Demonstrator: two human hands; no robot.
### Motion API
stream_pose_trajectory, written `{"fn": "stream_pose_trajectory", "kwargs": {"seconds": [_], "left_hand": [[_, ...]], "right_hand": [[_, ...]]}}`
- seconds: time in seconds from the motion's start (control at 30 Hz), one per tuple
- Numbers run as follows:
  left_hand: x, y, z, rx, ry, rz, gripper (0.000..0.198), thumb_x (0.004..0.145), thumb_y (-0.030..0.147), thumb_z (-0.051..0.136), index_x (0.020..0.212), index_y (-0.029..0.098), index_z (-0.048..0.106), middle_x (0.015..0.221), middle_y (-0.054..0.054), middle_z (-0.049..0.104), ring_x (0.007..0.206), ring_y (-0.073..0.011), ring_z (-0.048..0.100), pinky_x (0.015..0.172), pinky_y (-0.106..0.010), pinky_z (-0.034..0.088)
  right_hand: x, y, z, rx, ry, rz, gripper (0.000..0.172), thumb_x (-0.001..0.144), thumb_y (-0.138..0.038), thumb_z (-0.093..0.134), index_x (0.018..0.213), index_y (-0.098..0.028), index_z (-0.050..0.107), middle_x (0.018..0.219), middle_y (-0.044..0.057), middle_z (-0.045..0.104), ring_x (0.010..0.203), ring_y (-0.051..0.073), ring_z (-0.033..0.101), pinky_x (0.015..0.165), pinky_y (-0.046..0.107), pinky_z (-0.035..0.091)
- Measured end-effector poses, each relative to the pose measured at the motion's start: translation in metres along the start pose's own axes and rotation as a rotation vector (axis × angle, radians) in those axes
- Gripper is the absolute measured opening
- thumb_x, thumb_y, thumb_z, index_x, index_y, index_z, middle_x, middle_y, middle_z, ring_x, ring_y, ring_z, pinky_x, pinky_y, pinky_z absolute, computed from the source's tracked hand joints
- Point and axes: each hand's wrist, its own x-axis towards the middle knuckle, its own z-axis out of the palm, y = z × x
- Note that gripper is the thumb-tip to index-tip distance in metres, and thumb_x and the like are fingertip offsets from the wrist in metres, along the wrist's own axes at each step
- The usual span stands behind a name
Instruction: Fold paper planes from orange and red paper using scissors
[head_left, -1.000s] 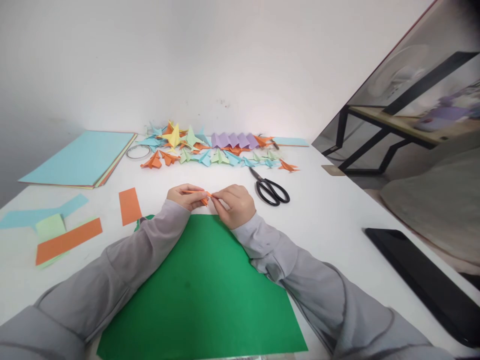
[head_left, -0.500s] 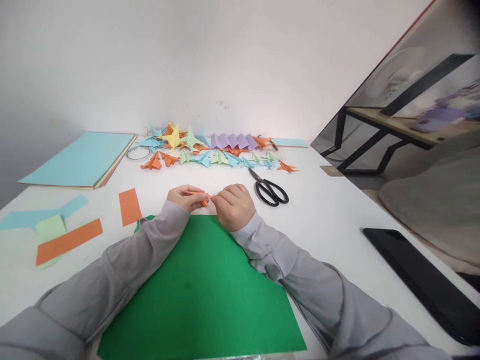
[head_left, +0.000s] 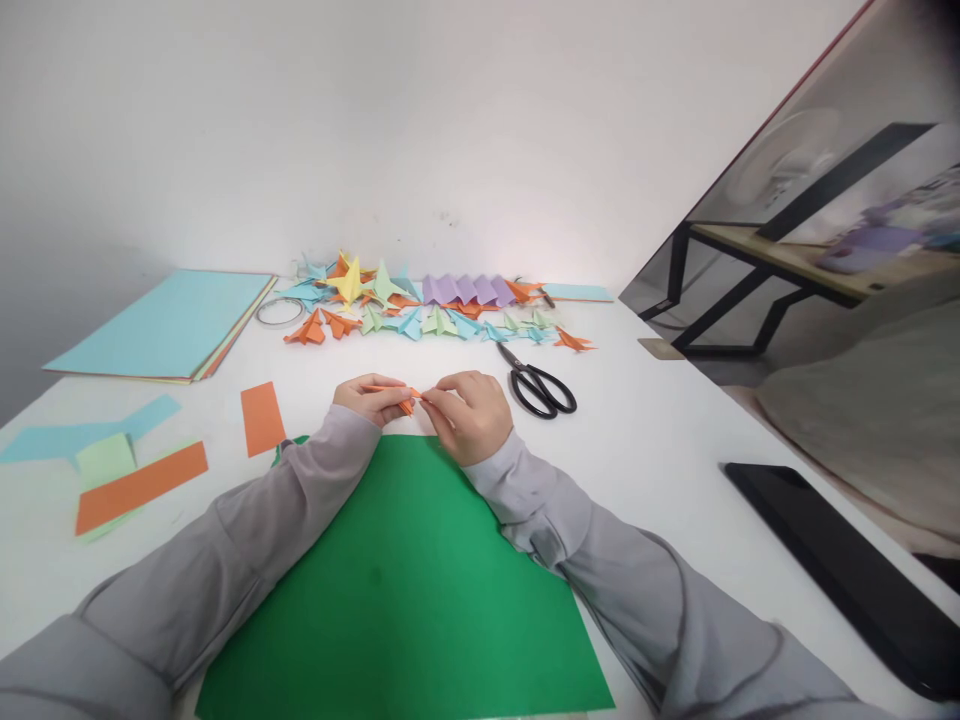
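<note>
Above the far edge of a green sheet (head_left: 405,580), my left hand (head_left: 367,398) pinches a small folded orange paper (head_left: 407,405) between thumb and fingers. My right hand (head_left: 474,415) is closed at the paper's right end, thumb and forefinger pinching its narrow tip. Part of the paper is hidden by the fingers. Black-handled scissors (head_left: 541,385) lie on the white table just right of my right hand. Left of my left hand is a flat orange paper rectangle (head_left: 262,418).
Folded paper shapes, among them a yellow one (head_left: 349,284) and a pleated purple strip (head_left: 469,290), line the wall. A stack of coloured sheets (head_left: 165,325) and a roll of tape (head_left: 280,312) are at left, with loose paper strips (head_left: 142,487) nearer. A black tablet-like slab (head_left: 840,570) lies right.
The fingers of my right hand have shifted from a tighter curl to a looser pinch on the paper's tip. My left hand has kept its hold nearly still.
</note>
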Motion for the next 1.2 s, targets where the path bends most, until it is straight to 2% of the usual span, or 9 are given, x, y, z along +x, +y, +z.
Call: {"fn": "stream_pose_trajectory", "kwargs": {"seconds": [0.23,0.4,0.53,0.63,0.8,0.87,0.97,1.07,1.2], "left_hand": [[-0.0014,-0.0003,0.0014,0.056,-0.018,0.006,0.027,0.042,0.013,0.083,0.06,0.008,0.063,0.054,-0.007,0.067,0.051,-0.0136,0.063,0.055,-0.024,0.053],[-0.0012,-0.0013,0.0016,0.031,-0.022,0.023,0.026,0.043,0.013,0.083,0.059,0.008,0.064,0.053,-0.007,0.067,0.049,-0.0131,0.063,0.052,-0.023,0.052],[-0.0007,0.0011,0.0003,-0.01,0.001,0.014,0.023,0.045,0.011,0.081,0.059,0.008,0.064,0.053,-0.007,0.067,0.049,-0.0129,0.063,0.053,-0.023,0.053],[-0.0006,0.0029,-0.0006,-0.01,0.015,0.002,0.021,0.047,0.01,0.08,0.06,0.008,0.064,0.054,-0.007,0.067,0.049,-0.0126,0.063,0.054,-0.023,0.053],[-0.0003,0.0028,-0.0007,-0.029,-0.017,-0.012,0.022,0.046,0.011,0.081,0.059,0.009,0.064,0.054,-0.007,0.067,0.05,-0.0128,0.063,0.054,-0.023,0.053],[-0.0001,0.0022,-0.0006,-0.022,-0.034,-0.011,0.023,0.045,0.011,0.082,0.059,0.009,0.064,0.053,-0.007,0.067,0.049,-0.0131,0.063,0.053,-0.023,0.053],[-0.0001,0.0016,-0.0003,0.008,-0.048,-0.012,0.024,0.044,0.012,0.082,0.059,0.009,0.063,0.052,-0.007,0.067,0.049,-0.0134,0.063,0.052,-0.023,0.053],[-0.0004,0.0019,0.0002,0.05,-0.045,-0.02,0.024,0.044,0.013,0.083,0.059,0.009,0.063,0.052,-0.007,0.067,0.048,-0.0134,0.062,0.053,-0.024,0.053],[-0.0002,0.0028,0.0,0.049,-0.035,-0.022,0.024,0.044,0.011,0.082,0.058,0.008,0.063,0.052,-0.007,0.067,0.049,-0.0141,0.063,0.054,-0.024,0.053]], "right_hand": [[0.0036,-0.0009,-0.0001,-0.073,0.063,-0.174,0.02,0.084,-0.01,0.05,0.069,-0.019,0.06,0.071,0.002,0.065,0.073,0.016,0.052,0.068,0.032,0.034],[0.004,-0.002,-0.0003,-0.082,0.001,-0.137,0.024,0.086,-0.012,0.046,0.067,-0.019,0.057,0.07,0.002,0.064,0.071,0.016,0.052,0.069,0.032,0.034],[0.0013,0.0009,0.0,0.017,0.041,0.026,0.01,0.085,-0.027,0.057,0.083,-0.018,0.06,0.082,0.007,0.066,0.081,0.02,0.056,0.072,0.034,0.038],[-0.0014,0.0034,0.0013,0.189,0.056,0.222,0.022,0.08,-0.036,0.06,0.091,-0.017,0.06,0.088,0.011,0.066,0.086,0.024,0.058,0.073,0.037,0.044],[-0.0018,0.0053,0.0057,0.707,-0.081,0.706,0.021,0.079,-0.039,0.055,0.08,-0.019,0.063,0.081,0.006,0.068,0.075,0.018,0.062,0.062,0.03,0.049],[-0.0007,0.0051,0.0071,0.829,-0.144,0.825,0.025,0.075,-0.042,0.057,0.075,-0.019,0.065,0.074,0.004,0.068,0.068,0.017,0.062,0.06,0.029,0.049],[0.0013,0.0039,0.0079,0.907,-0.155,0.902,0.024,0.069,-0.043,0.063,0.068,-0.018,0.066,0.066,0.003,0.067,0.061,0.016,0.06,0.057,0.028,0.048],[0.0026,0.0036,0.0077,0.938,-0.089,0.957,0.024,0.064,-0.042,0.068,0.067,-0.019,0.065,0.063,0.003,0.066,0.057,0.015,0.059,0.053,0.027,0.047],[0.0024,0.006,0.007,0.963,0.004,1.04,0.029,0.067,-0.047,0.066,0.071,-0.018,0.065,0.062,0.003,0.066,0.058,0.014,0.059,0.051,0.026,0.048]]}}
